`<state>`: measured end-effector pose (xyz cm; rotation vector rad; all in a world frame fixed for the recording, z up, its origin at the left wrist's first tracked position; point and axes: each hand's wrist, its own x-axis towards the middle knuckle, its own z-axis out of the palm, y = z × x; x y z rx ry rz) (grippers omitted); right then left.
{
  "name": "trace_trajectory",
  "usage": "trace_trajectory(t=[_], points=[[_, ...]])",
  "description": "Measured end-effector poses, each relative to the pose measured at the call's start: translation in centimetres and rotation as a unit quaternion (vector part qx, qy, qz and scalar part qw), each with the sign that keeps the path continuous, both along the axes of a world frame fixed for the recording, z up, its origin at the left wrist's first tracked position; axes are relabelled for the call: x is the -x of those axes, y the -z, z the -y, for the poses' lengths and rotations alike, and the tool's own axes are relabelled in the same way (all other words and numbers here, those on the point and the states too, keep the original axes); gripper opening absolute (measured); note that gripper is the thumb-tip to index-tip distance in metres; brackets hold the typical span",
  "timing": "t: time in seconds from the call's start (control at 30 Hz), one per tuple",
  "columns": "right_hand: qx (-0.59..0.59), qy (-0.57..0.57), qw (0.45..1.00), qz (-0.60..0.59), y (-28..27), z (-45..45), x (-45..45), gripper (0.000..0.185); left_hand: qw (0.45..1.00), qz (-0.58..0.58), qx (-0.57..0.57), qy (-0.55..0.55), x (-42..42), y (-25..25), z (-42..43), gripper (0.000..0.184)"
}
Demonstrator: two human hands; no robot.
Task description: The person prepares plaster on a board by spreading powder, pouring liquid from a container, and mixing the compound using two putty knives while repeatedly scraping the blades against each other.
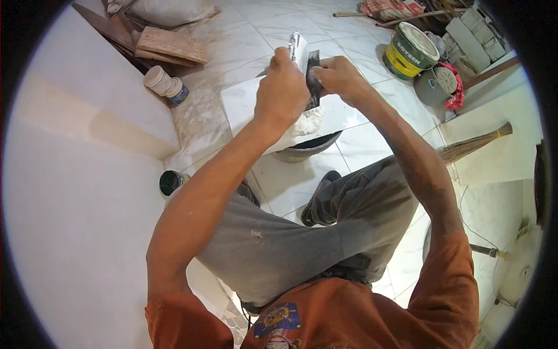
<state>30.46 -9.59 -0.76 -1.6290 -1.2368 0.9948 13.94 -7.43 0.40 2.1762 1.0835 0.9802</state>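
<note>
My left hand (282,90) is closed around a putty knife (299,53) whose blade is smeared with white paste. Pinched in my right hand (342,80) is a black flat spreader (313,96), held close against the putty knife. Both tools are over a white board (239,107). A mound of white putty (307,123) lies on the board near its front edge, just below my hands. The board rests on top of a dark bucket (302,152), mostly hidden beneath it.
Stacked white cups (157,80) and wood boards (171,45) are at the upper left. An open can (172,182) stands by the left wall. At the upper right are a green and yellow paint bucket (410,51) and a grey pail (433,87). A stick broom (476,142) lies right.
</note>
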Motion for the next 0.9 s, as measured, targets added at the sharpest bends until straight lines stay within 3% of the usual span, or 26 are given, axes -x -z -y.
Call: trace_trajectory(t=[0.1,0.2,0.33,0.47,0.67,0.9], points=[[0.001,0.032,0.993,0.114,0.2,0.0,0.5,0.031,0.999,-0.018,-0.039,0.022,-0.8,0.3,0.4,0.026],[-0.036,0.000,0.996,0.078,0.1,1.1,0.9,0.030,0.997,-0.068,-0.022,0.018,-0.8,0.8,-0.4,0.026],[-0.004,0.018,0.993,0.115,-2.5,4.4,0.6,0.028,0.994,-0.099,-0.031,0.033,-1.2,2.7,-2.3,0.026],[0.032,0.155,0.987,-0.031,-1.2,7.7,-1.3,0.026,0.984,-0.134,-0.079,0.082,-0.8,3.6,-4.7,0.025],[0.124,0.252,0.933,-0.224,5.3,11.4,-3.8,0.019,0.967,-0.134,-0.119,0.182,0.5,2.8,-8.4,0.031],[0.181,0.247,0.919,-0.248,8.8,11.3,-3.5,0.018,0.959,-0.112,-0.137,0.221,0.7,2.4,-9.9,0.032]])
